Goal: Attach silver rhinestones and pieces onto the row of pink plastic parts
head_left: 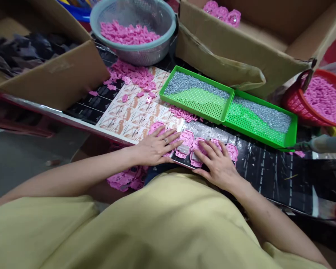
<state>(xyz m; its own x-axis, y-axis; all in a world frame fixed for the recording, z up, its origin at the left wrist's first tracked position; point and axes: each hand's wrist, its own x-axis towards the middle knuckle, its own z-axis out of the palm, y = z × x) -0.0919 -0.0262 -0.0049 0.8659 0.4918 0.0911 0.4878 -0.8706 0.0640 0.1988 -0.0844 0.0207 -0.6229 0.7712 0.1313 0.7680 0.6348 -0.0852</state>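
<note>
My left hand (155,147), with a ring on one finger, lies flat with its fingers spread over a pink plastic part (158,129) at the edge of a printed sheet (131,108). My right hand (215,164) rests a short way to the right, its fingertips on a pink moulded part (197,147). Another pink part with a silvery centre (185,144) sits between my hands. Further pink parts (232,152) lie in a row on a black work surface (268,175). Neither hand appears to grip anything, and my fingers hide parts of the pieces below.
Two green perforated trays (197,93) holding small grey pieces stand just beyond my hands. A grey colander (133,31) and a red basket (319,97) hold pink pieces. Cardboard boxes (232,45) stand at the back, and loose pink pieces (131,74) lie on the sheet.
</note>
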